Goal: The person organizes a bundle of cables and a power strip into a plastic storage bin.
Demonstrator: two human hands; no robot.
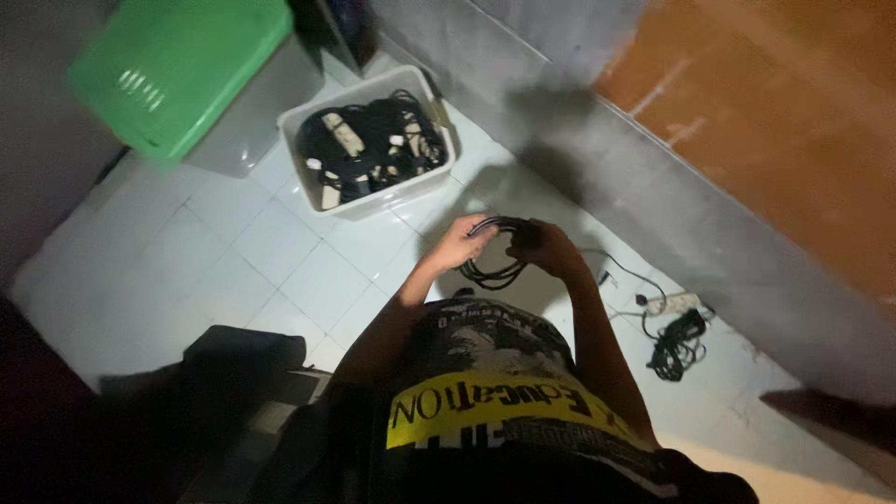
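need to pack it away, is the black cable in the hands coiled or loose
Coiled: the black cable hangs in looped rings between the left hand and right hand.

Dim white-tiled floor (187,261), grey wall (653,205)

The green bin (177,70) at far left is blurred and cut by the top edge, the tangle inside the white tub (369,142) is too dark to sort, and the coiled cable (495,250) hides both hands' fingertips.
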